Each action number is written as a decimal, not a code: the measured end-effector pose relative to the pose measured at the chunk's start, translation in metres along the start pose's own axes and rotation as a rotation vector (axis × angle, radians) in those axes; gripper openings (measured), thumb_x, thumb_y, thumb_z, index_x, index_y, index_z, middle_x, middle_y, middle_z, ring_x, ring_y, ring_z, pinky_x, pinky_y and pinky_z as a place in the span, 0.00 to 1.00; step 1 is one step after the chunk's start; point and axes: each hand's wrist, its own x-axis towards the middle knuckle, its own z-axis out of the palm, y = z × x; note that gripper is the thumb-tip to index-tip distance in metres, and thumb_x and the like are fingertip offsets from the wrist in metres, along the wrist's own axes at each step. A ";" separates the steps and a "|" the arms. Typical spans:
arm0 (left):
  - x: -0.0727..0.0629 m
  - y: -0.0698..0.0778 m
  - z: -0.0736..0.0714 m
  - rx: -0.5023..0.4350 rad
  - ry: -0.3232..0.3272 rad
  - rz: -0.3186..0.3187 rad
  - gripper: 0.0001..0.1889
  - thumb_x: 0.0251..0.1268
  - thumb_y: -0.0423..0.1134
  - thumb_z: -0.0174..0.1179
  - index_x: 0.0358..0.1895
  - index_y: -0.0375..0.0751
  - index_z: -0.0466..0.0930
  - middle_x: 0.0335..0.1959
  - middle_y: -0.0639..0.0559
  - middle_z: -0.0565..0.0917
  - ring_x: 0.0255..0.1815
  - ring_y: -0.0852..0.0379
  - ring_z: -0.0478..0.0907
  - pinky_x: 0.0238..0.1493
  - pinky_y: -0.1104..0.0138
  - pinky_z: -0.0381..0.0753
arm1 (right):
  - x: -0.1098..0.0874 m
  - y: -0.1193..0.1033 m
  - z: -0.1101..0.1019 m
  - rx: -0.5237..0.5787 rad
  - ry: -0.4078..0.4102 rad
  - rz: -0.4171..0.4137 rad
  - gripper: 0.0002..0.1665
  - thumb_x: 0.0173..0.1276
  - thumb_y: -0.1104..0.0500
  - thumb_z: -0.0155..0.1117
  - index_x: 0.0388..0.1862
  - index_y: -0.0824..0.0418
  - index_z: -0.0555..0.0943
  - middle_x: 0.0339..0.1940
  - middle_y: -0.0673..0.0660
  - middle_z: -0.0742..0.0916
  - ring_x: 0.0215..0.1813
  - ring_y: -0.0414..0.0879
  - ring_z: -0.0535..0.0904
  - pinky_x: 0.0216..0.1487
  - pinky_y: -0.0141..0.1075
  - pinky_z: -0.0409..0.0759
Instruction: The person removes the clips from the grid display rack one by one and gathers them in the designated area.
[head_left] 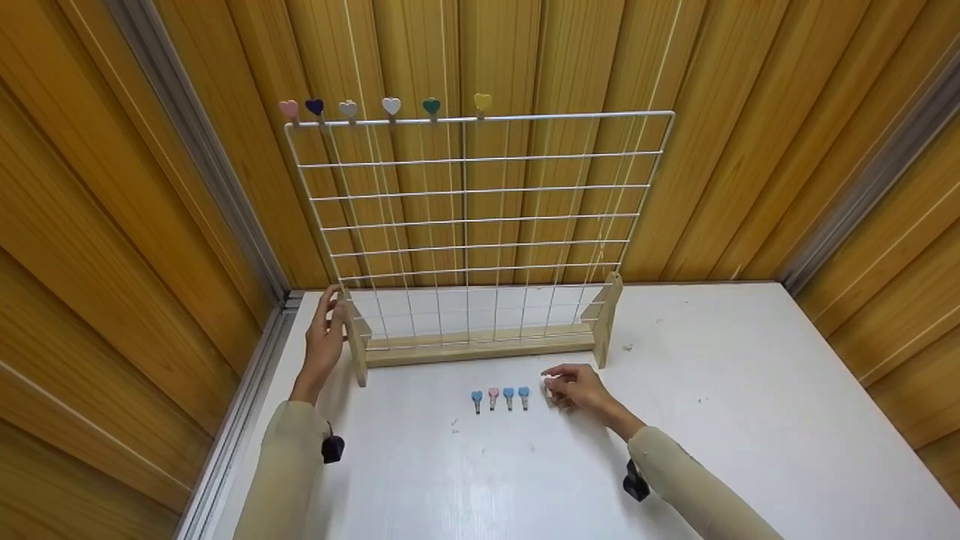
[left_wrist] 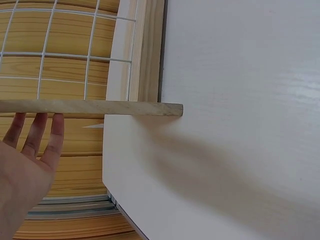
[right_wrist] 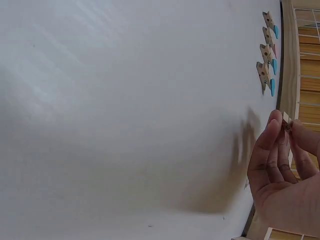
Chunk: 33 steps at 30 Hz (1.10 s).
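Observation:
My right hand [head_left: 579, 388] pinches a small wooden clothespin [right_wrist: 286, 122] between thumb and fingertips, just above the white table; its head looks pale in the head view, but the fingers partly cover it. Left of that hand, a short row of heart-topped clothespins [head_left: 508, 397], blue with one pink, lies on the table. My left hand [head_left: 322, 345] touches the outer side of the wire rack's left wooden upright [left_wrist: 90, 106] with fairly straight fingers. Along the top wire of the grid rack [head_left: 480, 189] stand several clipped heart clothespins [head_left: 391, 106] in pink, navy, grey, white, green and yellow.
The rack's wooden base [head_left: 480, 350] rests near the back of the white table [head_left: 450, 480]. Yellow wood-grain panels [head_left: 750, 150] close in the back and both sides. A metal rail [head_left: 247, 405] runs along the left table edge.

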 end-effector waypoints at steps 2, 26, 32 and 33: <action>-0.001 0.000 0.000 0.005 0.000 0.001 0.29 0.86 0.55 0.35 0.83 0.58 0.47 0.78 0.40 0.60 0.69 0.40 0.69 0.68 0.43 0.75 | -0.001 0.003 0.004 -0.019 0.006 -0.002 0.17 0.74 0.66 0.63 0.55 0.78 0.80 0.30 0.62 0.89 0.28 0.39 0.82 0.26 0.30 0.80; 0.000 0.000 -0.001 0.006 -0.009 0.011 0.29 0.85 0.55 0.35 0.83 0.57 0.48 0.78 0.39 0.60 0.71 0.39 0.68 0.67 0.43 0.76 | 0.003 0.008 0.027 -0.109 0.119 -0.083 0.09 0.67 0.73 0.67 0.45 0.78 0.84 0.33 0.71 0.89 0.30 0.49 0.88 0.29 0.36 0.88; 0.000 0.000 -0.001 -0.002 -0.005 0.014 0.28 0.86 0.54 0.36 0.83 0.57 0.49 0.78 0.40 0.60 0.71 0.40 0.68 0.67 0.42 0.75 | 0.004 0.005 0.018 -0.157 0.114 -0.111 0.08 0.68 0.71 0.68 0.43 0.76 0.85 0.33 0.70 0.89 0.30 0.52 0.88 0.27 0.39 0.87; 0.000 -0.001 0.000 0.000 -0.005 0.017 0.28 0.86 0.54 0.36 0.83 0.57 0.49 0.78 0.39 0.60 0.71 0.39 0.68 0.67 0.42 0.75 | 0.004 0.003 0.016 -0.167 0.118 -0.117 0.08 0.68 0.71 0.68 0.43 0.76 0.85 0.34 0.69 0.89 0.30 0.54 0.88 0.27 0.39 0.87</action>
